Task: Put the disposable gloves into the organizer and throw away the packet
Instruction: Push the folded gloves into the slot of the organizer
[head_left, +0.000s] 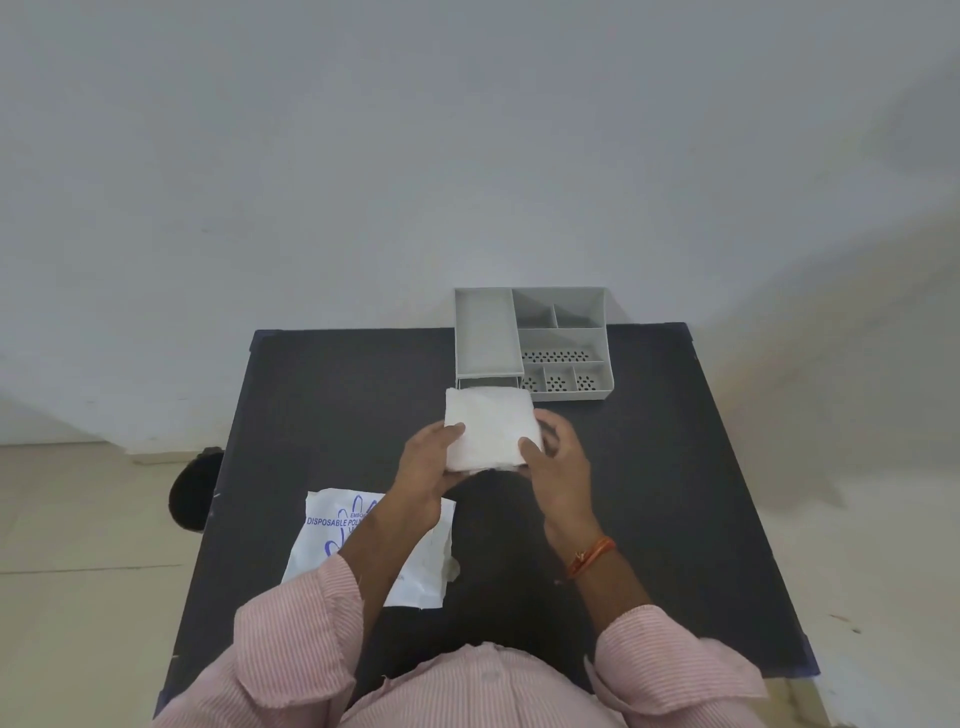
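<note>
Where forearm crosses, packet (415, 566) print hidden.

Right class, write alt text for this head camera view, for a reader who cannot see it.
Both hands, left hand and right hand, hold a folded white stack of gloves above a dark table, just before a grey organizer. The empty packet lies under the left forearm.

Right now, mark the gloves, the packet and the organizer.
gloves (491, 426): head view, middle of the folded white stack.
packet (322, 540): head view, printed left part, clear of the forearm.
organizer (485, 332): head view, floor of the long left compartment.
</note>
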